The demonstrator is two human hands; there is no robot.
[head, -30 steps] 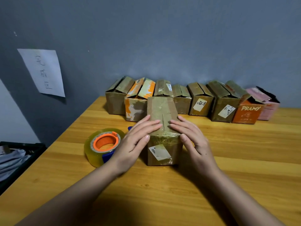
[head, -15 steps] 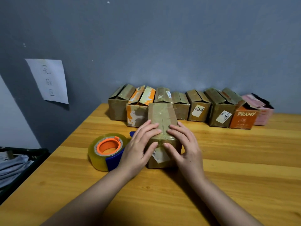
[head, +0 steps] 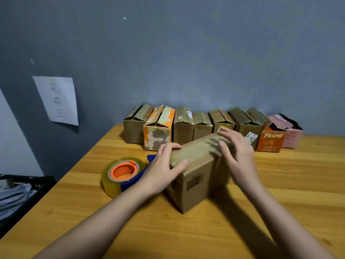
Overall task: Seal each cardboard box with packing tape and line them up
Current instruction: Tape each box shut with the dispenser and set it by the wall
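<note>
A brown cardboard box (head: pixel 197 182) with tape along its top and a barcode on its near side stands askew on the wooden table (head: pixel 186 230), one corner toward me. My left hand (head: pixel 162 171) grips its near left end, thumb on top and fingers curled over the edge. My right hand (head: pixel 237 154) holds the far right end, fingers curved over the top. A roll of clear packing tape (head: pixel 121 174) with an orange core, in a blue dispenser, lies just left of the box beside my left hand.
Several boxes stand in a row (head: pixel 205 124) against the grey wall, among them an orange-white box (head: pixel 158 128), an orange PRAMY box (head: pixel 270 139) and a pink box (head: pixel 291 131). A paper note (head: pixel 57 100) hangs on the wall. A dark crate (head: pixel 22 193) sits beyond the table's left edge.
The box has been turned clockwise from pointing straight away to lying diagonally. My hands moved from its near top to its two ends. The camera tilted up slightly.
</note>
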